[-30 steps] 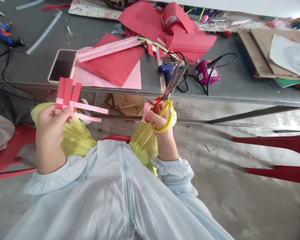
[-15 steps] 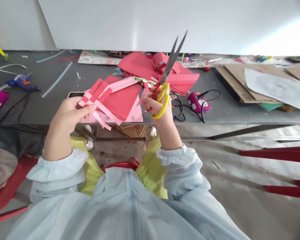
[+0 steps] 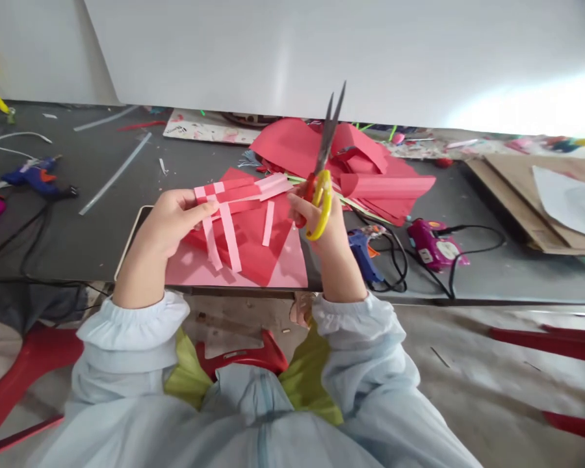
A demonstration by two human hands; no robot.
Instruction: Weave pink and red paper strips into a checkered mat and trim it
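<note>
Between the thumb and fingers of my left hand [image 3: 158, 231] is a piece of woven paper strips [image 3: 236, 193], red and pink, checked at the held end. Two pink strip ends dangle from it and red ones stretch right. My right hand [image 3: 330, 231] grips scissors [image 3: 326, 143] by their yellow and red handles, blades pointing up and slightly parted. Its fingertips are at the far ends of the strips; whether they pinch one I cannot tell. Underneath are a red paper sheet [image 3: 251, 244] and a pink sheet [image 3: 290, 270]. A short pink strip [image 3: 268, 223] shows above the red sheet.
Red paper pieces [image 3: 387, 188] are heaped behind my right hand. To the right are a blue glue gun [image 3: 364, 257], a purple box [image 3: 431, 246] with black cords and stacked cardboard [image 3: 511, 201]. Another glue gun [image 3: 35, 177] and a clear glue stick [image 3: 117, 172] lie left.
The view has shifted. My left hand has come closer to my right, and the woven strips now reach across toward the right fingers. The scissors remain in my right hand, their tips lower.
</note>
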